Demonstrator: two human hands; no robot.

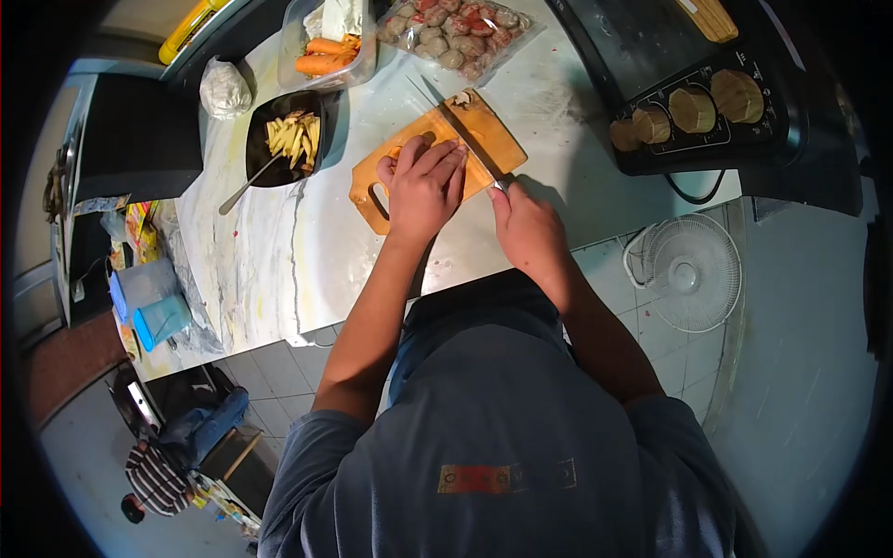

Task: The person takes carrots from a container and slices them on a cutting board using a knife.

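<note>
1. Forearms [367, 321] reach over the near edge of the surface [326, 270], so both hands meet above the cutting board.
2. Right hand [532, 223]: its grip is closed around the knife handle at the board's near edge, leaving the blade clear of the fingers.
3. Left hand [423, 181]: palm down, its fingers bent and close together over the food, apparently steadying it. The fingertips hide the contact, so I cannot tell whether this grip pinches or only presses.
4. Orange food [394, 153], probably carrot, shows partly from under the left hand, on the board, where the knife can reach it.
5. Cutting board [500, 121] lies aslant, presumably to protect the surface. The knife [470, 139] crosses it just beside the left fingertips, tip pointing away past the far edge. Small scraps [462, 98] sit at its far corner, out of the hands' way.
6. Dark bowl [256, 167], left of the board, gathers pale cut sticks [296, 139]; a spoon [244, 193] leans out over its near rim, handle easy to take.
7. Clear container [363, 70] farther off keeps carrots [326, 63] together; beside it, a clear bag [456, 37] contains roundish pieces.
</note>
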